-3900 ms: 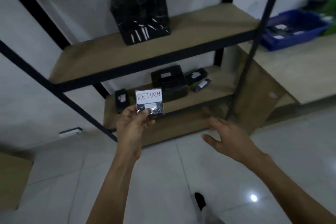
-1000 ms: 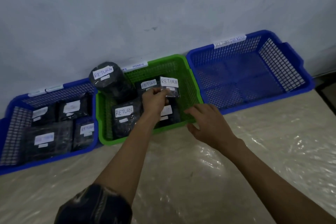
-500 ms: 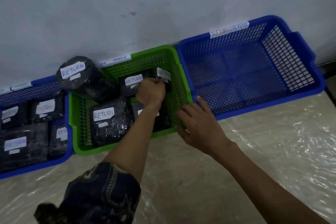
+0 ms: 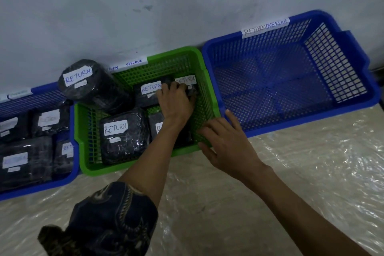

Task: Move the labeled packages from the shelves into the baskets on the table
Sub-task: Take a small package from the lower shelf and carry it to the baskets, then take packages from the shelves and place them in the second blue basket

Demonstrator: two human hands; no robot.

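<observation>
Your left hand [image 4: 175,104] grips the small RETURN package [image 4: 188,81] inside the green basket [image 4: 97,169]; your right hand [image 4: 226,143], fingers spread, lies over its near-right corner

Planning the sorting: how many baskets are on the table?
3: left blue basket, partly out of frame; green basket, middle; right blue basket. Others may lie off-frame.

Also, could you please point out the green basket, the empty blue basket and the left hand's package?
Green plastic mesh basket [image 4: 99,170]: head view, front rim.
Empty blue plastic mesh basket [image 4: 270,89]: head view, bare floor.
Small black wrapped package [image 4: 185,79]: head view, white RETURN label.
</observation>
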